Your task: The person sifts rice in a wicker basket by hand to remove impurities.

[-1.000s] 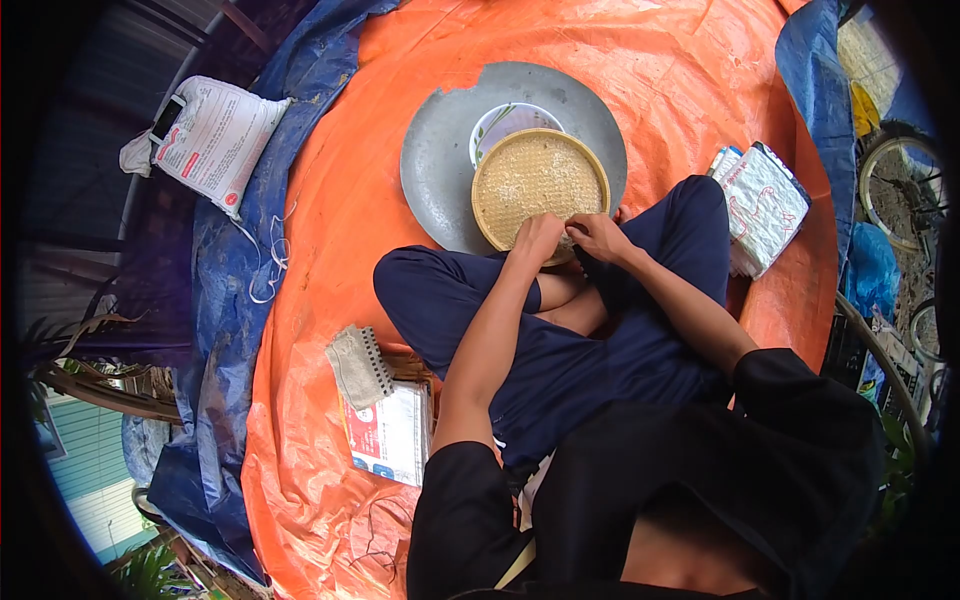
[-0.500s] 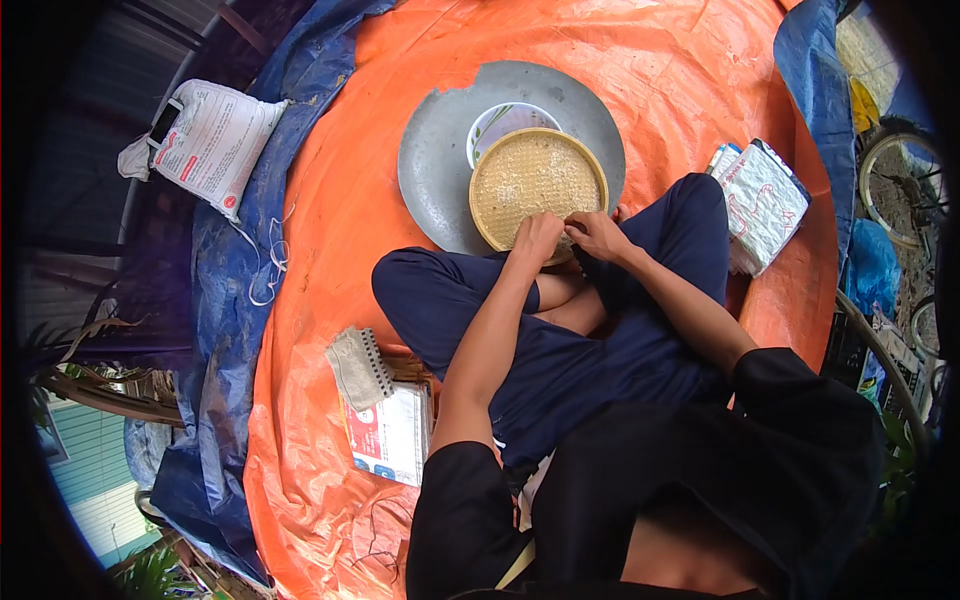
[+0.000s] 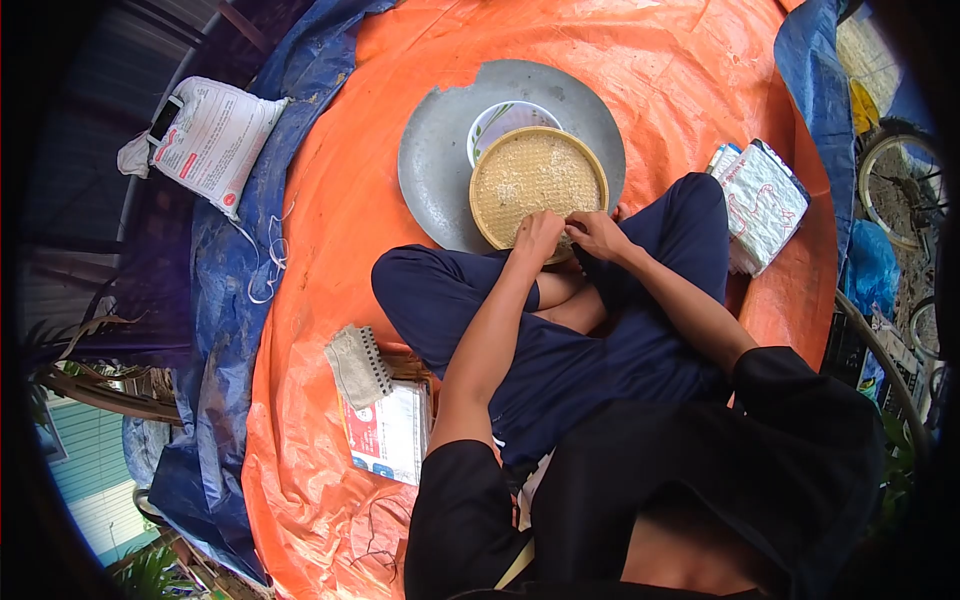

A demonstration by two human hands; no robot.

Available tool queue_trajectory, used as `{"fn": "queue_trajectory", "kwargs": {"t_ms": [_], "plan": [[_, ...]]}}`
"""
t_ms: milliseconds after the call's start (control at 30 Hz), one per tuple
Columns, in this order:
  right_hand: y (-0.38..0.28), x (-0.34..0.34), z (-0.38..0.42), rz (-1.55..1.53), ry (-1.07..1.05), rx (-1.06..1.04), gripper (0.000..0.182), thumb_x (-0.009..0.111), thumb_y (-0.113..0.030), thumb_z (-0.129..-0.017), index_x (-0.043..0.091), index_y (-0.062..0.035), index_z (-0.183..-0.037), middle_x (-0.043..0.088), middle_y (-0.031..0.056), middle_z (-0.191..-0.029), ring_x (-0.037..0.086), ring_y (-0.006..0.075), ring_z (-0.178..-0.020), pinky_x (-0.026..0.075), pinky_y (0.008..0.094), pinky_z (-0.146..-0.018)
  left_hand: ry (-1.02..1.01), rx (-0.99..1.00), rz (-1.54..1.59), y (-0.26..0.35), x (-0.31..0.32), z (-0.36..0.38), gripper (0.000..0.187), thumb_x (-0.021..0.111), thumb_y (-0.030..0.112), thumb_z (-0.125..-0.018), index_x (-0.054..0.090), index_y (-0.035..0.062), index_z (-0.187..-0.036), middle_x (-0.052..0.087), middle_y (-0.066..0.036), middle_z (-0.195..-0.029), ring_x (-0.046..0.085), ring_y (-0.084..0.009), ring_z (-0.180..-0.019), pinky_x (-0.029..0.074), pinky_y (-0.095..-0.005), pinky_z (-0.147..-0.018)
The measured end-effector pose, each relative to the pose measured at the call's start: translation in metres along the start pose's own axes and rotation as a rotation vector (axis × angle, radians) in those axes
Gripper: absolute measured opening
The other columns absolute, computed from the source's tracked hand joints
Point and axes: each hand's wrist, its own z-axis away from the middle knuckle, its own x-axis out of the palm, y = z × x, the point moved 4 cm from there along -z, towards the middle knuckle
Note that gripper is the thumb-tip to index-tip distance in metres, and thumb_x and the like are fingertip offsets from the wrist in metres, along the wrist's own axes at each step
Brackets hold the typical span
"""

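Observation:
A round woven bamboo tray [image 3: 540, 178] with pale grains scattered over it rests close to my crossed legs, overlapping a white bowl [image 3: 515, 117] with a leaf pattern. Both sit over a large grey metal disc [image 3: 435, 165]. My left hand [image 3: 540, 236] is at the tray's near edge, fingers curled down over the weave. Beside it, my right hand [image 3: 598, 238] has its fingertips pinched together at the near right rim. The two hands' fingertips almost meet. What lies between the fingers is too small to make out.
An orange tarp [image 3: 330, 250] covers the ground, with a blue tarp [image 3: 225, 300] along the left. A white sack [image 3: 222, 145] with a phone on it stands upper left. A notebook [image 3: 357, 368] lies on folded printed bags [image 3: 395, 430]; more folded bags [image 3: 765, 205] lie right.

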Motion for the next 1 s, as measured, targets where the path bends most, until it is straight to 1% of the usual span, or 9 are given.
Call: {"fn": "queue_trajectory", "kwargs": {"t_ms": [100, 333, 433, 633, 733, 833, 1000], "plan": [[0.001, 0.001, -0.001, -0.004, 0.022, -0.035, 0.03, 0.054, -0.021, -0.088, 0.067, 0.0036, -0.1, 0.066, 0.0259, -0.09, 0.065, 0.0402, -0.087, 0.049, 0.0438, -0.08, 0.023, 0.02, -0.032, 0.002, 0.002, 0.0, 0.008, 0.062, -0.002, -0.075, 0.069, -0.002, -0.079, 0.066, -0.023, -0.083, 0.068, -0.0378, -0.081, 0.056, -0.0436, -0.069], [0.002, 0.001, -0.001, 0.004, 0.028, -0.032, 0.029, 0.054, -0.018, -0.085, 0.067, 0.0043, -0.099, 0.066, 0.0272, -0.089, 0.064, 0.0416, -0.086, 0.049, 0.0448, -0.08, 0.064, 0.029, -0.115, 0.007, 0.007, 0.002, 0.009, 0.063, -0.001, -0.075, 0.069, -0.0006, -0.082, 0.064, -0.021, -0.087, 0.068, -0.036, -0.085, 0.056, -0.0415, -0.071], [0.002, 0.0, 0.0, 0.008, 0.045, -0.044, 0.029, 0.054, -0.018, -0.084, 0.067, 0.0042, -0.098, 0.065, 0.0272, -0.088, 0.065, 0.0418, -0.085, 0.049, 0.045, -0.079, 0.058, 0.027, -0.238, 0.009, 0.011, 0.001, 0.011, 0.067, 0.004, -0.075, 0.07, 0.0031, -0.085, 0.066, -0.014, -0.089, 0.068, -0.0261, -0.087, 0.056, -0.0339, -0.073], [0.004, 0.001, 0.0, 0.012, 0.051, -0.036, 0.029, 0.054, -0.018, -0.084, 0.067, 0.0039, -0.098, 0.065, 0.0272, -0.088, 0.065, 0.0419, -0.084, 0.049, 0.045, -0.078, 0.038, 0.023, -0.261, 0.011, 0.011, 0.002, 0.012, 0.068, 0.005, -0.075, 0.07, 0.0043, -0.087, 0.066, -0.013, -0.09, 0.067, -0.0249, -0.088, 0.055, -0.0333, -0.074], [0.004, 0.001, 0.0, 0.02, 0.06, -0.05, 0.029, 0.053, -0.017, -0.083, 0.067, 0.0039, -0.098, 0.065, 0.0271, -0.088, 0.065, 0.0419, -0.084, 0.05, 0.045, -0.078, 0.075, 0.029, -0.204, 0.012, 0.011, 0.002, 0.01, 0.063, -0.001, -0.075, 0.068, -0.0004, -0.083, 0.065, -0.018, -0.087, 0.068, -0.0306, -0.086, 0.056, -0.0375, -0.073], [0.003, 0.0, 0.0, 0.025, 0.066, -0.056, 0.029, 0.053, -0.017, -0.083, 0.067, 0.0038, -0.098, 0.066, 0.0271, -0.089, 0.065, 0.0419, -0.084, 0.05, 0.0449, -0.078, 0.065, 0.025, -0.293, 0.01, 0.017, 0.0, 0.013, 0.069, 0.007, -0.074, 0.069, 0.0052, -0.087, 0.067, -0.013, -0.09, 0.068, -0.0246, -0.088, 0.054, -0.0332, -0.075], [0.002, -0.001, 0.0, 0.026, 0.061, -0.043, 0.029, 0.053, -0.017, -0.083, 0.067, 0.004, -0.099, 0.066, 0.027, -0.089, 0.065, 0.0415, -0.085, 0.05, 0.0447, -0.079, 0.069, 0.03, -0.303, 0.009, 0.021, -0.002, 0.015, 0.07, 0.008, -0.073, 0.069, 0.006, -0.088, 0.067, -0.012, -0.09, 0.068, -0.0238, -0.087, 0.053, -0.0332, -0.075]]}}
